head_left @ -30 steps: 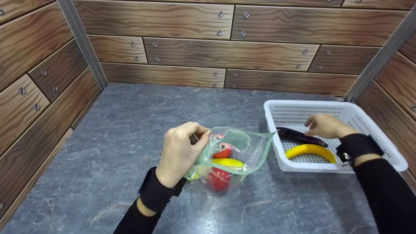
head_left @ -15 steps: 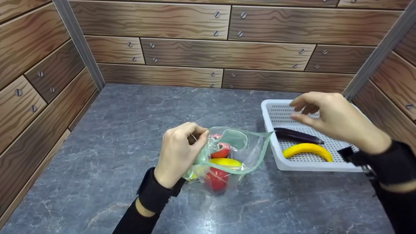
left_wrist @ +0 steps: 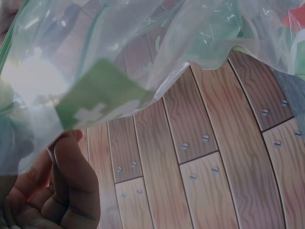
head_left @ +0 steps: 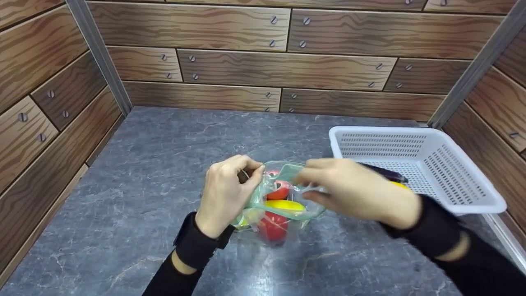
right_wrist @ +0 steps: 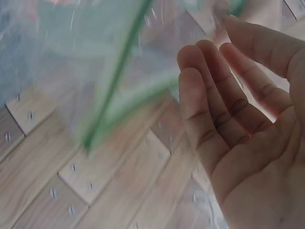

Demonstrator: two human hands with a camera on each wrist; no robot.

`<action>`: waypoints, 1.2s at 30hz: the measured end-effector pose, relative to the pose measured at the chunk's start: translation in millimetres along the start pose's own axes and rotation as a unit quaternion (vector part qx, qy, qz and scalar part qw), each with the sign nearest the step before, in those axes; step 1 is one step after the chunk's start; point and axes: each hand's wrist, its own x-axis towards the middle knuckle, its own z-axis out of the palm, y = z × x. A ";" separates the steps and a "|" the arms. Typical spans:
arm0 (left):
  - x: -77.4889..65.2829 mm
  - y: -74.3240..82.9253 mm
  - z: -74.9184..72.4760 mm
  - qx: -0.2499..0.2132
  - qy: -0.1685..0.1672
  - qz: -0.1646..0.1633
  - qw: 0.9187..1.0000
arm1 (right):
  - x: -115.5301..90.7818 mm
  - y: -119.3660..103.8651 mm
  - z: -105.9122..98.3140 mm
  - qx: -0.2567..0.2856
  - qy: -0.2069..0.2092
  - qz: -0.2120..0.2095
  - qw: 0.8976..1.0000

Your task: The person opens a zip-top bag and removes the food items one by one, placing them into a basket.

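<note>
A clear zip bag with a green rim (head_left: pixel 292 218) stands on the table. Inside it show a red round item (head_left: pixel 274 227), a yellow elongated item (head_left: pixel 285 205) and a red item with white markings (head_left: pixel 280 190). My left hand (head_left: pixel 228 191) pinches the bag's left rim between thumb and fingers; the left wrist view shows the clear film (left_wrist: pixel 167 43) above the curled fingers. My right hand (head_left: pixel 355 189), blurred, is at the bag's right side and covers that corner. In the right wrist view its fingers (right_wrist: pixel 193 102) are loosely bent, thumb apart, holding nothing; contact with the film cannot be told.
A white perforated basket (head_left: pixel 460 174) stands at the right. In it lie an eggplant (head_left: pixel 389 173) and a banana (head_left: pixel 398 185), both partly hidden by my right hand and wrist. Wood-patterned walls (head_left: pixel 230 65) enclose the grey marbled table (head_left: pixel 176 152).
My right hand has risen out of the basket and come left to the bag's right side, carrying nothing. The eggplant and banana stay in the basket. My left hand keeps its pinch on the bag.
</note>
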 end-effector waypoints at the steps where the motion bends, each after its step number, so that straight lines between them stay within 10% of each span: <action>1: 0.0 0.1 0.0 -0.001 0.000 0.000 1.000 | 5.2 -1.5 5.9 -0.009 -0.015 0.001 1.000; 28: -0.9 -2.8 3.5 -0.009 -0.017 -0.002 1.000 | 42.9 13.3 122.5 -0.050 -0.271 0.068 0.959; 36: -0.8 -2.6 4.6 -0.008 -0.018 0.001 1.000 | 39.3 11.5 132.3 -0.032 -0.270 0.095 0.958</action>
